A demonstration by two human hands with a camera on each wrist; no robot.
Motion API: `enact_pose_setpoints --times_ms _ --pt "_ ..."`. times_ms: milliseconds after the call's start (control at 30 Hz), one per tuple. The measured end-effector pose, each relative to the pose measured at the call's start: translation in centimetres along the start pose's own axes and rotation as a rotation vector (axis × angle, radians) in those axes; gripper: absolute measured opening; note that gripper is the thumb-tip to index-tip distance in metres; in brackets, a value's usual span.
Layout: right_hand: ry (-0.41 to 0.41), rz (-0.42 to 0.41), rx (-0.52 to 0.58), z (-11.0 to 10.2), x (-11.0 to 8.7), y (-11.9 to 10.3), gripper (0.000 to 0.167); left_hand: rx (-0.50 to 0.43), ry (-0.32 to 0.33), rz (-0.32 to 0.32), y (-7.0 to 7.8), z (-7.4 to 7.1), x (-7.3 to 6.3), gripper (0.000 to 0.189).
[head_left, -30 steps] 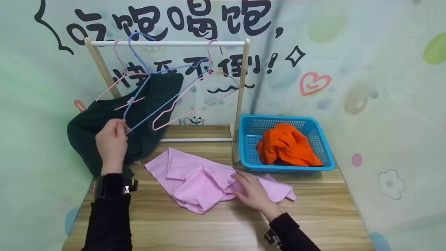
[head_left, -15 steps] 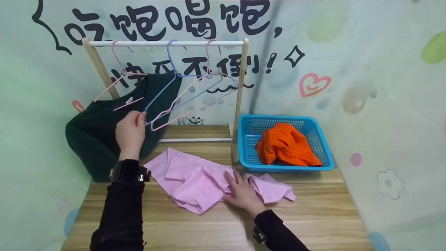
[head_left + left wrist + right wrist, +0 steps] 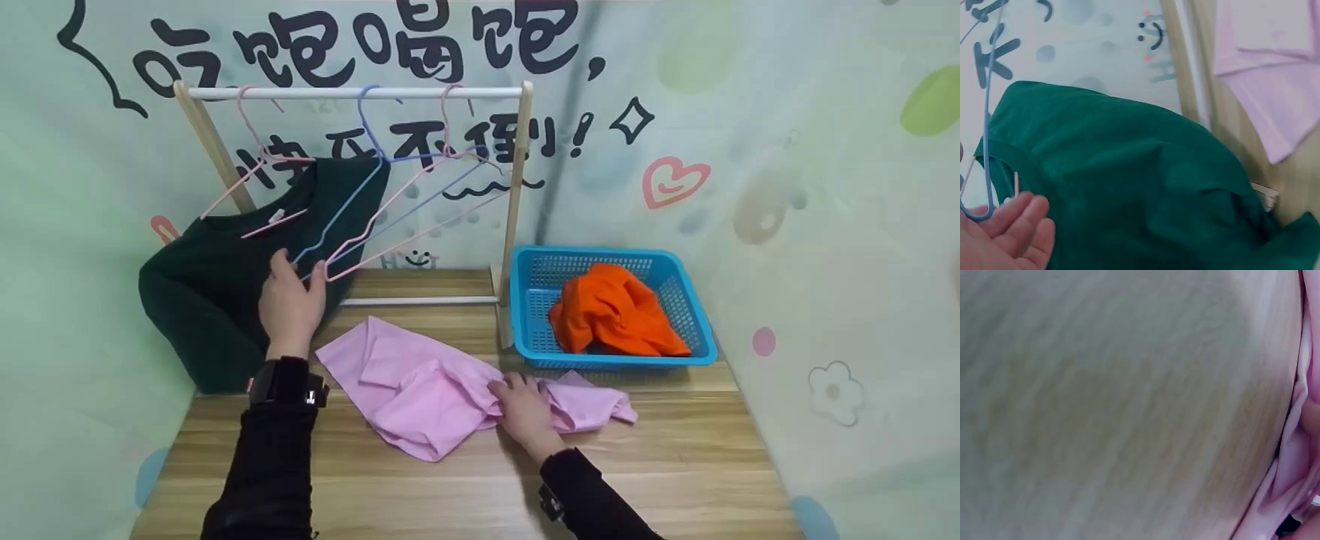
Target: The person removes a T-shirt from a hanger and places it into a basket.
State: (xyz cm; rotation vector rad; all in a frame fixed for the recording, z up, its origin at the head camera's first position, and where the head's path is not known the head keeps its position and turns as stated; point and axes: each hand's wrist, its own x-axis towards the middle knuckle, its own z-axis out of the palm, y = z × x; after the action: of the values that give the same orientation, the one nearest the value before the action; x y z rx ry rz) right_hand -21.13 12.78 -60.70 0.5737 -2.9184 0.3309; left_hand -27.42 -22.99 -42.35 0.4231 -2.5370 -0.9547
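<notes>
The blue hanger (image 3: 352,196) hangs by its hook from the rack's white rail, between two pink hangers. At its lower left corner is my left hand (image 3: 292,307), thumb and fingers apart; in the left wrist view the corner lies against the loosened fingers (image 3: 1022,219). Behind that hand, a dark green shirt (image 3: 217,292) hangs on the left pink hanger (image 3: 251,135). My right hand (image 3: 525,411) grips a crumpled pink garment (image 3: 420,397) on the table, its fingers bent into the folds. Only a pink edge (image 3: 1297,455) and bits of that hand show in the right wrist view.
A bare pink hanger (image 3: 405,210) hangs at the right of the rack (image 3: 517,195). Right of the rack, a blue basket (image 3: 525,315) holds an orange cloth item (image 3: 615,311). Printed fabric walls (image 3: 750,187) enclose the wooden table (image 3: 420,502).
The blue hanger has moved right and its hook now sits on the rail. My left hand has loosened at its corner. My right hand's spread fingers have drawn together on the pink garment.
</notes>
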Motion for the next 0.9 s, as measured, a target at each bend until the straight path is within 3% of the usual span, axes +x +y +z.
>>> enact_pose_setpoints --times_ms 133,300,600,733,900 --pt "0.029 0.018 -0.038 0.2 0.2 0.1 0.030 -0.005 -0.002 -0.020 -1.4 0.5 -1.2 0.084" --pt "0.023 0.044 -0.007 -0.3 0.7 0.5 0.032 0.024 0.006 0.025 -3.4 1.2 -3.0 0.087" --pt "0.152 0.036 0.289 -2.4 1.7 0.5 0.038 0.128 -0.085 0.127 -6.7 3.0 -6.3 0.083" --pt "0.205 0.022 0.405 -3.2 2.2 -0.2 0.039 0.155 -0.148 0.149 -7.2 3.7 -7.5 0.082" --pt "0.352 0.005 0.543 -4.3 2.7 -1.4 0.043 0.195 -0.214 0.182 -7.5 4.3 -8.6 0.081"
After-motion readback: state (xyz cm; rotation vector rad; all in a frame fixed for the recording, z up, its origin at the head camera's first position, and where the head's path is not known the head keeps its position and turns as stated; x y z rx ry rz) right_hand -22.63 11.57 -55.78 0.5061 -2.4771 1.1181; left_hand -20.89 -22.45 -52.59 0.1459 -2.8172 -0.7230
